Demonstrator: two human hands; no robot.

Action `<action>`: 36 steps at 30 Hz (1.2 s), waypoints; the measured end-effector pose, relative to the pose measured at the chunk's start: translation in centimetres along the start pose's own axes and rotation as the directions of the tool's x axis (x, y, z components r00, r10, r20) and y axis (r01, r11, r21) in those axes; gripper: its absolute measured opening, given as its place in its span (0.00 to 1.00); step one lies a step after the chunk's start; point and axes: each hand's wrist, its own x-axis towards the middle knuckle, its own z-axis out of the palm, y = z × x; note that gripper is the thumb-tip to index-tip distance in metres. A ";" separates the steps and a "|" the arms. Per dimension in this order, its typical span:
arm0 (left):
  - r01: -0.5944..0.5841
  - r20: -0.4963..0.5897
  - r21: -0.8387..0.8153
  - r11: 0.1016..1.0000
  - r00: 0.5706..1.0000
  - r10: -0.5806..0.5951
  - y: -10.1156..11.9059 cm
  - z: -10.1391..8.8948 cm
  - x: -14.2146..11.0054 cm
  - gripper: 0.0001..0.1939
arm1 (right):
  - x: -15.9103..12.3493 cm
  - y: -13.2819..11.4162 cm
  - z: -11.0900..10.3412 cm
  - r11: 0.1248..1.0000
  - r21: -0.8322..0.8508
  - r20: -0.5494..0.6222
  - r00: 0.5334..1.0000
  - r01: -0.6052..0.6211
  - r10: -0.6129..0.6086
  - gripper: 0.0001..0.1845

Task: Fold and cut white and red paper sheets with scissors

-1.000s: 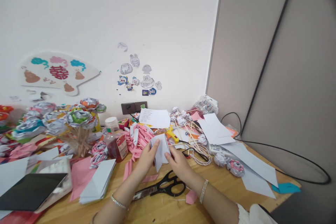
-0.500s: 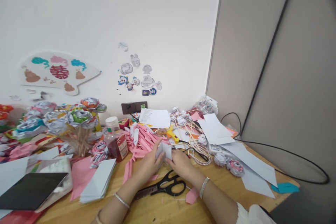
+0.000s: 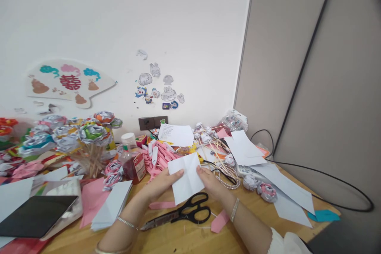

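Note:
Both hands hold one creased white sheet of paper (image 3: 186, 178) unfolded above the wooden desk (image 3: 184, 234). My left hand (image 3: 162, 184) pinches its left edge with thumb on top. My right hand (image 3: 212, 182) grips the right edge. Black-handled scissors (image 3: 181, 214) lie on the desk just below the sheet, blades pointing left. A pile of pink paper strips (image 3: 160, 154) sits right behind the sheet.
Paper roses on sticks (image 3: 86, 139) stand at the left, beside a small bottle (image 3: 131, 160). A folded white stack (image 3: 111, 206), pink paper (image 3: 92, 198) and a dark tablet (image 3: 35, 214) lie at left. White sheets (image 3: 276, 182), beads (image 3: 229, 174) and a black cable (image 3: 336, 178) lie at right.
The folded paper has been opened out into a flat creased sheet. My hands moved apart to its two edges, and the view shifted slightly.

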 end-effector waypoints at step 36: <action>0.019 -0.728 0.272 0.962 0.658 0.193 8.6 -6.5 -6.0 0.17 | -3.0 -7.7 0.3 0.620 -0.695 0.433 0.900 0.363 -0.042 0.29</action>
